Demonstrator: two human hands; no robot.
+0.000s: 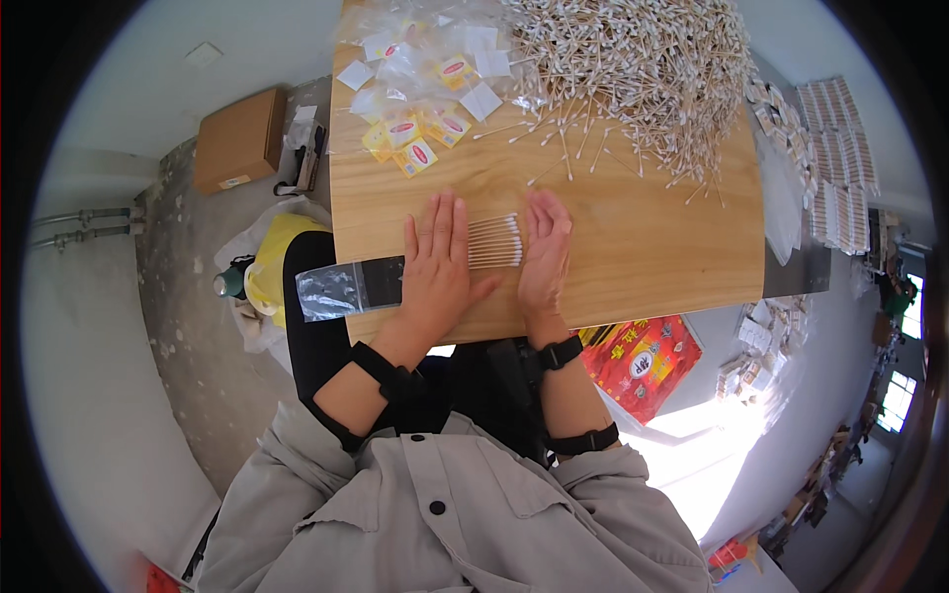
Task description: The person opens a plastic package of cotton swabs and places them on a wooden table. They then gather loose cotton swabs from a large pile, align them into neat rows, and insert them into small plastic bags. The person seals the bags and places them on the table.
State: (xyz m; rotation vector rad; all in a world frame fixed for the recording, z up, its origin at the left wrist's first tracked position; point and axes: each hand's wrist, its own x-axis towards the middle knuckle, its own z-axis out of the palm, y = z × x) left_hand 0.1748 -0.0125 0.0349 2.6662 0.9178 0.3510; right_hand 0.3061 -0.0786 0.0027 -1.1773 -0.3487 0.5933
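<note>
A row of cotton swabs lies side by side on the wooden table, their white tips pointing right. My left hand rests flat over the left part of the row, fingers stretched out and thumb apart. Standing on its edge just right of the tips is my right hand, its palm turned toward them and its fingers slightly bent, holding nothing. A clear plastic bag with a dark section sticks out from under my left hand and overhangs the table's left edge. What lies beneath that palm is hidden.
A big heap of loose cotton swabs covers the far right. Clear bags and yellow-and-white cards lie at the far left. Packed swab bundles are stacked beyond the right edge. A cardboard box stands on the floor at left.
</note>
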